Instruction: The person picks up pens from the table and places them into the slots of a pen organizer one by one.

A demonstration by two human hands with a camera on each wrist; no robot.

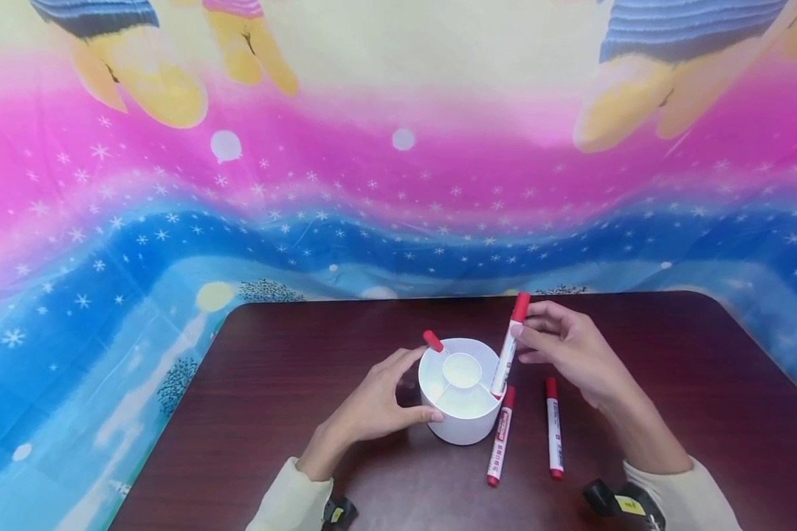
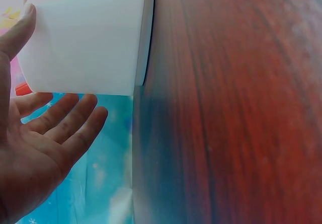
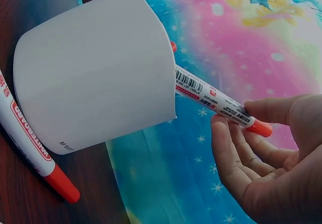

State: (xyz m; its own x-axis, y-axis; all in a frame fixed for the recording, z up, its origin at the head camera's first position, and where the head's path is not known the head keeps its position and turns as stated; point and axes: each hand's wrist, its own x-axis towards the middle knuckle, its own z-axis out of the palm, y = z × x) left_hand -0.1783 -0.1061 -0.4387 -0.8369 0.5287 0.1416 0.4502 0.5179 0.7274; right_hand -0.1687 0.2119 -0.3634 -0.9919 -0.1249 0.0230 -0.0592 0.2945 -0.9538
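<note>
While the left hand [image 1: 378, 405] steadies the holder [image 1: 461, 420] at table [image 1: 292, 354] centre, fingers spread against its wall, the right hand [image 1: 567, 354] pinches a marker [image 1: 508, 346] half-seated in the holder's right compartment. Judged next: release it, then fetch the two markers [image 1: 553, 428] lying just right of the holder.

Holder [image 1: 461, 413] mid-table [image 1: 671, 383]; two markers [image 1: 500, 435] right of it.

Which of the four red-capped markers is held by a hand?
The marker leaning in the right side of the white holder, pinched by the right hand. Two others lie flat on the table; the fourth stands in the holder untouched.
</note>
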